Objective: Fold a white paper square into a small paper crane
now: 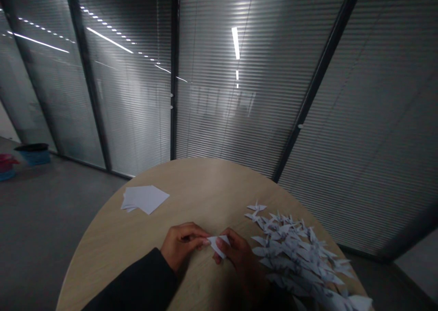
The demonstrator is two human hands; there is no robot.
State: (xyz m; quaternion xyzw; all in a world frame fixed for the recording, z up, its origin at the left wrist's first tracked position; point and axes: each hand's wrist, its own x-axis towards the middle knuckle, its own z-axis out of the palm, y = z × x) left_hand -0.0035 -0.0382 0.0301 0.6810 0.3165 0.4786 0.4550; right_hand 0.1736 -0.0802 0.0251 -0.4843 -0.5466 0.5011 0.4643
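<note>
On a round wooden counter (pixel 205 183), pinching a small folded paper (pixel 214 243) at 6 o'clock in view, with left hand (pixel 183 245) and right hand (pixel 237 252) both closed on it. Probably feather-light, crisp, easily creased, so best held gently by the edges. Plus loose sheets (pixel 146 198) at 8.

Folded sheet (pixel 215 243) matt paper; tabletop (pixel 205 183) smooth wood

A round wood-grain table (pixel 208 185) bears loose white sheets (pixel 145 198). Well right of the sheets, folded paper birds (pixel 304 253) lie crowded together.
</note>
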